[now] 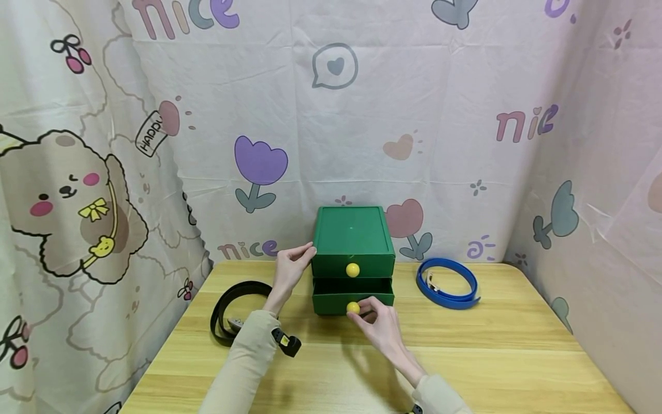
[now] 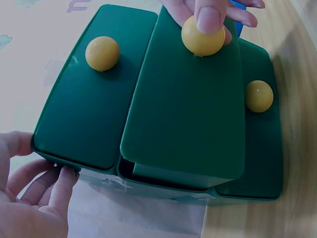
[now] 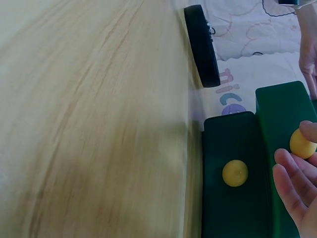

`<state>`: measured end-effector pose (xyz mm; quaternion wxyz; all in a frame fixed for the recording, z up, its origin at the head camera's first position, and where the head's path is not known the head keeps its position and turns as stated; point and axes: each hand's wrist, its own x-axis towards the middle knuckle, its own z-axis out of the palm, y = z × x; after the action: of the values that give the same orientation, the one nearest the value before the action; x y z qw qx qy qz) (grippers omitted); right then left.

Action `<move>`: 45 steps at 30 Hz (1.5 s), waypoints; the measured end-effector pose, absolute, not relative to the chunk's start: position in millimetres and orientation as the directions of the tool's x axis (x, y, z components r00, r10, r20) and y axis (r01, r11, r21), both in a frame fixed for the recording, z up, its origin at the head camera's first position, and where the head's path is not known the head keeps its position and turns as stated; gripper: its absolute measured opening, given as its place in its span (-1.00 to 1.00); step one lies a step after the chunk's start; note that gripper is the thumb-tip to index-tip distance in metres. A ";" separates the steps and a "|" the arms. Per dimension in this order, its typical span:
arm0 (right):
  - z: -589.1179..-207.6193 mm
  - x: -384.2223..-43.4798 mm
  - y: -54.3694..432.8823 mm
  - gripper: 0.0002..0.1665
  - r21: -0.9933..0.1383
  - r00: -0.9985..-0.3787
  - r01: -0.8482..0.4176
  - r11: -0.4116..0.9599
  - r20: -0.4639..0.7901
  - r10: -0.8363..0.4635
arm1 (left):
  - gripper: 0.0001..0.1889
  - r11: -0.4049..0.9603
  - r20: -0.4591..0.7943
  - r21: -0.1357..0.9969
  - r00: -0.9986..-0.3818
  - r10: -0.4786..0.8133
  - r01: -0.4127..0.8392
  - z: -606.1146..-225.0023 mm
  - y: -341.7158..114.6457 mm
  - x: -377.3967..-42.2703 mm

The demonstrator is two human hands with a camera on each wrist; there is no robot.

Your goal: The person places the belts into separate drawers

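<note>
A small green drawer cabinet [image 1: 354,230] with round yellow knobs stands at the back of the table. Its middle drawer [image 2: 185,109] is pulled partway out, while the top drawer [image 2: 94,114] and bottom drawer [image 2: 262,144] sit closed. My right hand [image 1: 381,328] pinches the middle drawer's yellow knob [image 2: 202,38] between thumb and fingers. At the cabinet's upper left edge, my left hand [image 1: 291,270] holds the corner, its digits on the top and the side, as the left wrist view shows. In the head view the pulled-out drawer hides the bottom one.
Left of the cabinet lies a coiled black belt [image 1: 219,313] with a metal buckle, partly behind my left forearm. A coiled blue belt [image 1: 450,300] is on the right. Printed cloth [image 1: 341,126] hangs behind and beside the wooden table [image 1: 496,362].
</note>
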<state>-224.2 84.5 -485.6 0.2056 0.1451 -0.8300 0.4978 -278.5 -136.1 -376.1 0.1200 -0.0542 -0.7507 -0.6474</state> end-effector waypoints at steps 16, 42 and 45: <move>-488.0 -218.7 85.7 -0.78 -0.745 -0.845 -0.502 0.440 0.531 -0.065 | -0.65 0.153 0.259 0.958 -0.962 -0.089 0.244 -387.6 -139.6 -288.7; -489.6 -210.1 90.3 -0.77 -0.721 -0.822 -0.547 0.424 0.559 -0.110 | -0.65 0.150 0.260 0.958 -0.961 -0.094 0.244 -387.6 -139.2 -289.0; -489.6 -208.0 90.5 -0.77 -0.724 -0.823 -0.548 0.420 0.558 -0.112 | -0.66 0.148 0.260 0.958 -0.961 -0.094 0.245 -387.6 -139.0 -289.0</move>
<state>-208.0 90.5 -489.6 0.2184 0.2026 -0.8137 0.4991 -289.0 -139.0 -387.6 0.1303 -0.0507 -0.7462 -0.6509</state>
